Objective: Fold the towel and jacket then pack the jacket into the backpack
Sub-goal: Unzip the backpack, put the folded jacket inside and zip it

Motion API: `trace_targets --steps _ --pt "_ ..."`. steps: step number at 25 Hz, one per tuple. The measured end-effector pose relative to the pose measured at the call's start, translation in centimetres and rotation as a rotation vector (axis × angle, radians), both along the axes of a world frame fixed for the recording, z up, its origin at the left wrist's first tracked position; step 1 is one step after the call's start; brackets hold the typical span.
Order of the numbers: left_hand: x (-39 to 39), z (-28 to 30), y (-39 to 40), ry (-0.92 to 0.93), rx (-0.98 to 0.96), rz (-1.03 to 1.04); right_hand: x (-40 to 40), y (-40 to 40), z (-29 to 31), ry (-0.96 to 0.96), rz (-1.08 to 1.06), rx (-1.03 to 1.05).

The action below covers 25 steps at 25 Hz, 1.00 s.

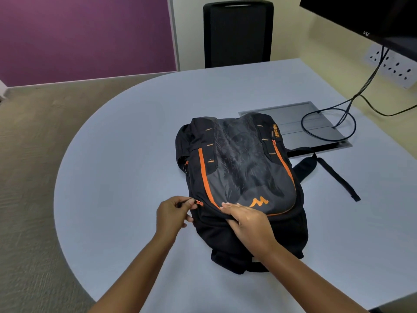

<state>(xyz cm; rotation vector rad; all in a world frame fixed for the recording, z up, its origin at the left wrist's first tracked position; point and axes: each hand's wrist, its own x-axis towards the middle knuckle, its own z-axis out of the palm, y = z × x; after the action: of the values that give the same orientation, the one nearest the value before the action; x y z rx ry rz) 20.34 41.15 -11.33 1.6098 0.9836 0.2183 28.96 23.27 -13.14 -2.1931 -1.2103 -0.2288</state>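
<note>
A black and grey backpack (239,168) with orange zips lies flat on the pale blue table (126,136), its top end toward me. My left hand (172,214) pinches the black cord of an orange zip pull (199,202) at the bag's near left side. My right hand (246,223) grips the fabric at the bag's near edge, fingers lying over the front panel and thumb tucked under. No towel or jacket is in sight.
A grey cable hatch (293,123) is set in the table behind the bag, with black cables (327,123) looping onto it from a monitor (372,16) at the top right. A black chair (238,32) stands at the far edge. A loose bag strap (338,177) trails right.
</note>
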Motion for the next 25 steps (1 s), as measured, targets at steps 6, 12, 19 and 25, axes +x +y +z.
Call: trace_targets --steps 6,12,19,25 --pt "3.9 -2.3 5.4 0.118 0.167 -0.045 -0.5 -1.3 -0.6 0.000 0.048 0.025" --pt "8.7 -3.4 10.4 0.146 0.310 -0.094 -0.6 -2.3 -1.4 0.049 0.107 0.027" --pt "9.4 -6.0 10.5 0.128 0.239 -0.014 -0.8 -1.0 -0.8 0.159 0.051 -0.149" --pt "6.2 -7.0 4.7 0.183 -0.375 0.017 11.6 -3.5 3.1 0.527 -0.681 0.050"
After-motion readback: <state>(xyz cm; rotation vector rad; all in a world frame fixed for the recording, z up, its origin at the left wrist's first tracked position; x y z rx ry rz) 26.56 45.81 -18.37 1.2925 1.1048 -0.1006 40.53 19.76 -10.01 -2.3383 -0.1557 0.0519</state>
